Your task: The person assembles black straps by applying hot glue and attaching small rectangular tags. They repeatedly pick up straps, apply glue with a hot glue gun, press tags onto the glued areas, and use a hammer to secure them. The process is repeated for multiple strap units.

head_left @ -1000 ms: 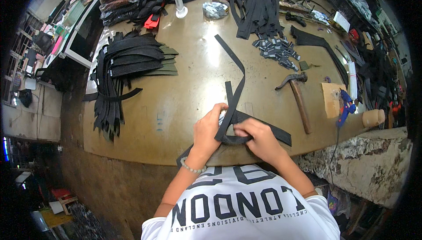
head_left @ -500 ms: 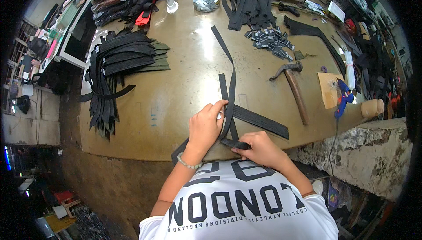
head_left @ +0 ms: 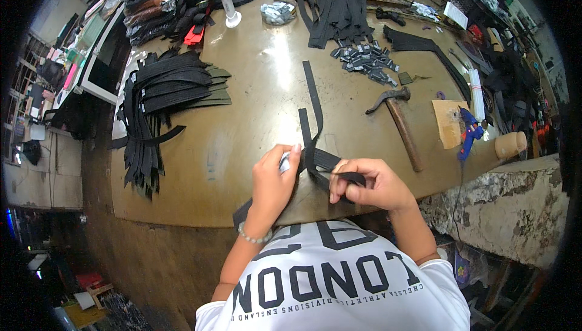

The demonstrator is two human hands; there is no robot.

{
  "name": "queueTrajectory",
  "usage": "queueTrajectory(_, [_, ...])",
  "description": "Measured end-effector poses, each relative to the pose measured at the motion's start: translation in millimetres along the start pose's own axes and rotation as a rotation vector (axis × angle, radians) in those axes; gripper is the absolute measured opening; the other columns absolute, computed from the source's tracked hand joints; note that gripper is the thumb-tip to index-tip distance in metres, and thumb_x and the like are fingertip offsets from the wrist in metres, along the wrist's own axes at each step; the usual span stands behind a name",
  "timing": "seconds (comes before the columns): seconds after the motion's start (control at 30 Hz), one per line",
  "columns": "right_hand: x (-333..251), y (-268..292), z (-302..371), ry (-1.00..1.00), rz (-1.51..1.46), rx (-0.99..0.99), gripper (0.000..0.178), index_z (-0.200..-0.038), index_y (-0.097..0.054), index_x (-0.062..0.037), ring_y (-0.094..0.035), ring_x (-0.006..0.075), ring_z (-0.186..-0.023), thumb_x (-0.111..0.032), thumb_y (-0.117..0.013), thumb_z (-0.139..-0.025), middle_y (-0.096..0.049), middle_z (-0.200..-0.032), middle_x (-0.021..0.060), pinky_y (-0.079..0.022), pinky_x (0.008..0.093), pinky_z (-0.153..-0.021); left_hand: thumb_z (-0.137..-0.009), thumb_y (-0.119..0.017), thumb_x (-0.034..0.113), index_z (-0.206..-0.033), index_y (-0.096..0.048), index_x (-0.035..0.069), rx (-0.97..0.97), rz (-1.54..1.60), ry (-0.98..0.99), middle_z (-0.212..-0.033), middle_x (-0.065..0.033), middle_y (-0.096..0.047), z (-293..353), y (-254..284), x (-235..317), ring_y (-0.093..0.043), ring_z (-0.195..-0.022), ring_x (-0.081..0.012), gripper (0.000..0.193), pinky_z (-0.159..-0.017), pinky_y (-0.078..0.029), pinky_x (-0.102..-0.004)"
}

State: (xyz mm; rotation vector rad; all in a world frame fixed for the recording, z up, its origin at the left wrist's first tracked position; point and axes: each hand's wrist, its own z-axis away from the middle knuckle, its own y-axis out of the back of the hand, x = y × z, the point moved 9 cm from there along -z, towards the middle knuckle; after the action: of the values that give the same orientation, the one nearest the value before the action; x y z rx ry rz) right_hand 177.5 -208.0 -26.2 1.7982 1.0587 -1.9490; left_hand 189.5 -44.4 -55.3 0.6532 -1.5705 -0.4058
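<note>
While my left hand (head_left: 274, 180) pinches one black strap (head_left: 313, 126) at the near table (head_left: 242, 143) edge, my right hand (head_left: 371, 184) grips its folded end — beyond lie one hammer (head_left: 397, 119), then two strap piles — left (head_left: 160, 97) and far (head_left: 336, 5).

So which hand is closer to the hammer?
The right hand. It sits just left of the hammer handle's near end, pinching a black strap. The left hand is farther away, beyond the strap.
</note>
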Motion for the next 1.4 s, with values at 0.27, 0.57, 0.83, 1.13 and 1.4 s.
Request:
queueTrajectory(0.27, [-14.2,-27.2,-5.2,0.031,0.818,0.118,0.031,-0.104,-0.062,-0.0011,-0.067,0.0356,-0.071,-0.03,-0.054,-0.1,-0.067,-0.083,0.0179,-0.053,0.0409,-0.063,-0.103,-0.053,0.03,-0.104,-0.063,0.0,-0.481,0.979,0.376,-0.063,0.0074,-0.045,24.6,-25.6,17.6,-0.031,-0.052,-0.0002,0.031,-0.048,-0.024,-0.0197])
queueTrajectory(0.57, [35.5,-44.0,-7.0,-0.046,1.174,-0.087,0.032,-0.085,-0.056,-0.005,-0.06,0.0398,-0.056,-0.033,-0.053,-0.099,-0.059,-0.062,0.0185,-0.048,0.048,-0.054,-0.103,-0.052,0.023,-0.103,-0.059,0.004,-0.303,1.361,0.423,-0.073,0.0028,-0.051,4.2,-24.2,17.2,-0.03,-0.049,-0.0007,0.019,-0.043,-0.021,-0.0184])
queueTrajectory(0.83, [39.5,15.0,-16.9,-0.132,0.139,0.216,0.051,-0.127,-0.056,0.0007,-0.056,0.0148,-0.089,-0.038,-0.065,-0.093,-0.062,-0.103,0.0084,-0.046,0.027,-0.075,-0.094,-0.068,0.014,-0.093,-0.07,0.001,-0.282,0.594,0.14,-0.078,-0.0012,-0.067,10.7,-3.7,21.5,-0.056,-0.065,-0.007,0.013,-0.06,-0.046,-0.0229])
queueTrajectory(1.13, [-88.6,113.5,-138.5,-0.152,0.513,0.262,0.033,-0.105,-0.069,-0.0044,-0.06,0.0055,-0.063,-0.036,-0.062,-0.097,-0.064,-0.076,0.0005,-0.048,0.0207,-0.054,-0.09,-0.069,0.015,-0.096,-0.07,0.001,0.008,0.082,-0.029,-0.087,-0.0146,-0.071,25.8,20.6,-3.7,-0.067,-0.076,-0.0224,0.015,-0.069,-0.051,-0.0318])
queueTrajectory(1.4, [-99.2,89.7,1.5,0.241,0.845,0.389,0.035,-0.122,-0.064,0.0036,-0.057,0.0236,-0.123,-0.021,-0.057,-0.098,-0.058,-0.137,0.0131,-0.042,0.0355,-0.105,-0.09,-0.068,0.021,-0.105,-0.068,0.011,-0.059,-0.218,-0.108,-0.08,-0.0118,-0.061,29.7,-10.1,-7.8,-0.061,-0.065,-0.03,0.018,-0.059,-0.047,-0.0391])
